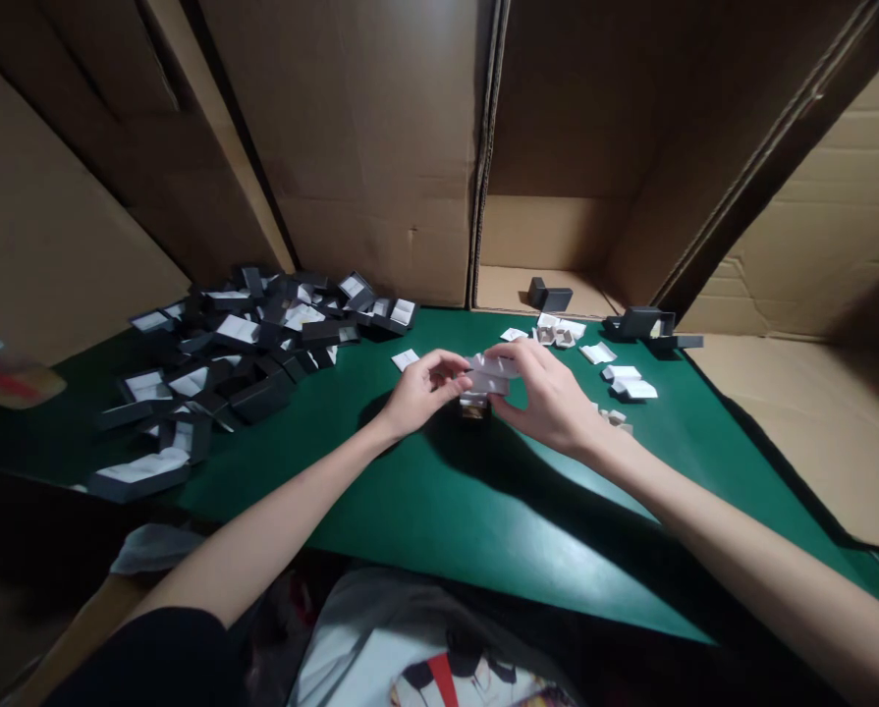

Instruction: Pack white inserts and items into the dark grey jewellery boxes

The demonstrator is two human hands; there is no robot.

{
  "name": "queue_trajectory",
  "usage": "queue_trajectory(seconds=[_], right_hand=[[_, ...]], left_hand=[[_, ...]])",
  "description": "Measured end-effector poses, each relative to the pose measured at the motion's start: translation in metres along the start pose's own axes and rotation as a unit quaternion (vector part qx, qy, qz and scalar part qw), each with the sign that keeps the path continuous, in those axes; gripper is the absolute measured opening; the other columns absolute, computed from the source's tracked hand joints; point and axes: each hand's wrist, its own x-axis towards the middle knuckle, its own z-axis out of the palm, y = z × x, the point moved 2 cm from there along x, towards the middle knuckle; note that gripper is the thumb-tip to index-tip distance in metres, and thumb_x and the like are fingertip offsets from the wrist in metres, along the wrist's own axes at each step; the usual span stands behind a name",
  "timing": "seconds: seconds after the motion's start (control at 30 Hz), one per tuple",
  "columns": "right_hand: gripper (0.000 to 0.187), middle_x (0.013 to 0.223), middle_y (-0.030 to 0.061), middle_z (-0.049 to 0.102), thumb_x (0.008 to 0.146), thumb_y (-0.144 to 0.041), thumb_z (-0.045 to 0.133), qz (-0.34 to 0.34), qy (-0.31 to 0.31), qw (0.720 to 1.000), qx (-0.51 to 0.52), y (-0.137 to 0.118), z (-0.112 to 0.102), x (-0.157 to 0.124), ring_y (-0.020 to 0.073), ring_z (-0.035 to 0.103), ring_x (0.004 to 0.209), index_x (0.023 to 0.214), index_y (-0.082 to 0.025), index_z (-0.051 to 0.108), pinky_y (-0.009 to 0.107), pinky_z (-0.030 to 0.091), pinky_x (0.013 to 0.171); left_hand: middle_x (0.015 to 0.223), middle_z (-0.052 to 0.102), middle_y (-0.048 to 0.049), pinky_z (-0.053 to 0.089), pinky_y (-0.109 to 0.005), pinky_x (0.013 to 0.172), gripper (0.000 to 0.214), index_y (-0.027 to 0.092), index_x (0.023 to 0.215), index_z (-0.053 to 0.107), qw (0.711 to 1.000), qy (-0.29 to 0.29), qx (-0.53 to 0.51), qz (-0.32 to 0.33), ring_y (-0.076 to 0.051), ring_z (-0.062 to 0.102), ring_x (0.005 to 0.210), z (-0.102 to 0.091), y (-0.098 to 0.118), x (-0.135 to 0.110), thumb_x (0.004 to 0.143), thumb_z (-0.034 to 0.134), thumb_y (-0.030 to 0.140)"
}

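Both of my hands meet over the middle of the green table. Between them is a small white folded piece (489, 378), which looks like paper or card. My left hand (425, 393) pinches its left edge with thumb and fingers. On the other side, my right hand (546, 393) grips its right part, fingers over the top and thumb below. Directly under the white piece, a small dark box with a shiny brownish front (473, 410) shows in part; my hands and the white piece hide the rest.
Many small black boxes with white linings (262, 334) lie heaped at left. White folded pieces (631, 381) and small beige inserts (555, 336) lie at right, near black boxes (641, 322). Cardboard walls (365, 147) stand behind the green table (410, 491).
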Motion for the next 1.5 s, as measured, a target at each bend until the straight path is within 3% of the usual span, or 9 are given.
queue_trajectory(seconds=[0.13, 0.4, 0.67, 0.97, 1.1, 1.27, 1.5], right_hand=[[0.039, 0.102, 0.0099, 0.054, 0.074, -0.012, 0.058, -0.033, 0.042, 0.999, -0.002, -0.003, -0.004, 0.002, 0.0188, 0.051, 0.093, 0.111, -0.013, 0.045, 0.030, 0.044, 0.079], [0.039, 0.110, 0.0103, 0.056, 0.079, -0.019, 0.057, -0.025, 0.028, 0.999, -0.015, -0.001, 0.003, -0.003, 0.0208, 0.052, 0.100, 0.116, -0.013, 0.046, 0.034, 0.046, 0.083], [0.037, 0.109, 0.0085, 0.060, 0.078, -0.020, 0.056, 0.011, 0.026, 1.000, -0.010, 0.003, 0.004, -0.007, 0.0185, 0.056, 0.097, 0.114, -0.013, 0.052, 0.030, 0.046, 0.082], [0.030, 0.098, 0.0076, 0.062, 0.076, -0.018, 0.057, 0.012, 0.019, 1.000, 0.001, -0.003, 0.000, -0.003, 0.0180, 0.056, 0.088, 0.105, -0.013, 0.055, 0.029, 0.043, 0.077], [0.034, 0.099, 0.0067, 0.062, 0.074, -0.020, 0.060, 0.045, -0.004, 0.998, 0.045, -0.001, 0.002, -0.005, 0.0178, 0.057, 0.086, 0.107, -0.013, 0.057, 0.028, 0.044, 0.075], [0.036, 0.100, 0.0035, 0.063, 0.073, -0.023, 0.064, 0.105, -0.051, 0.983, 0.143, 0.002, -0.004, -0.002, 0.0151, 0.060, 0.087, 0.108, -0.014, 0.059, 0.024, 0.044, 0.076], [0.036, 0.090, 0.0001, 0.063, 0.069, -0.022, 0.063, 0.139, -0.202, 0.969, 0.019, 0.012, -0.019, 0.002, 0.0159, 0.058, 0.076, 0.105, -0.020, 0.064, 0.025, 0.041, 0.064]], left_hand=[[0.087, 0.054, -0.0088, 0.041, -0.024, 0.069, 0.042, 0.007, 0.094, 0.057, 0.995, -0.078, -0.039, -0.050, -0.019, 0.051, 0.078, 0.009, 0.004, -0.004, 0.079, 0.073, 0.043], [0.086, 0.051, -0.0067, 0.035, -0.022, 0.059, 0.024, 0.010, 0.087, 0.059, 0.998, -0.022, 0.023, 0.054, -0.015, 0.045, 0.070, 0.013, 0.014, -0.007, 0.083, 0.069, 0.031], [0.090, 0.053, -0.0075, 0.040, -0.024, 0.071, 0.013, 0.011, 0.086, 0.063, 0.997, -0.062, 0.018, 0.052, -0.017, 0.050, 0.082, 0.015, 0.020, -0.006, 0.085, 0.061, 0.024], [0.082, 0.053, -0.0063, 0.033, -0.023, 0.056, 0.015, 0.012, 0.083, 0.063, 0.997, 0.018, 0.035, 0.073, -0.015, 0.047, 0.068, 0.010, 0.009, -0.005, 0.080, 0.066, 0.026], [0.081, 0.051, -0.0068, 0.034, -0.023, 0.058, 0.020, 0.011, 0.077, 0.061, 0.996, -0.008, -0.002, 0.084, -0.015, 0.047, 0.071, 0.012, 0.009, -0.005, 0.082, 0.068, 0.029], [0.082, 0.052, -0.0059, 0.030, -0.023, 0.053, 0.021, 0.012, 0.082, 0.063, 0.997, -0.003, 0.051, 0.060, -0.012, 0.042, 0.062, 0.008, 0.009, -0.004, 0.079, 0.070, 0.032], [0.075, 0.053, -0.0026, 0.033, -0.024, 0.056, 0.016, 0.015, 0.091, 0.065, 0.973, -0.018, 0.213, 0.084, -0.013, 0.042, 0.060, -0.001, 0.014, -0.002, 0.085, 0.062, 0.030]])
